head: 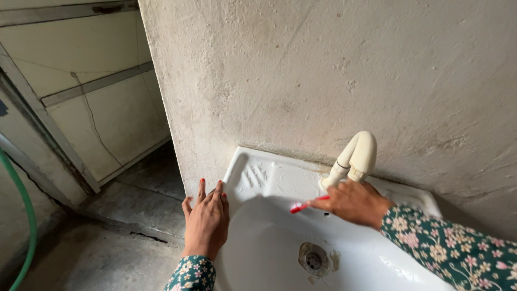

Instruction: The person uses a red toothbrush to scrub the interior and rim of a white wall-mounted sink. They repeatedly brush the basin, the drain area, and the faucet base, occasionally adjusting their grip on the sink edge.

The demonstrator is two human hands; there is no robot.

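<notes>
My left hand point(207, 220) rests flat on the left rim of a white wash basin point(269, 178), fingers stretched out, holding nothing. At the back of the basin my right hand point(353, 202) grips a red toothbrush point(304, 205), whose head sticks out to the left over the bowl. This hand sits right at the base of a cream plastic tap point(355, 156) that curves up from the basin's rear ledge. Both arms wear dark green floral sleeves. A metal drain point(313, 260) lies in the bottom of the bowl.
A rough plaster wall point(334, 70) stands directly behind the basin. To the left a pale door point(91, 91) and a concrete floor point(124, 226) are in view. A green hose point(24, 215) runs down the far left edge.
</notes>
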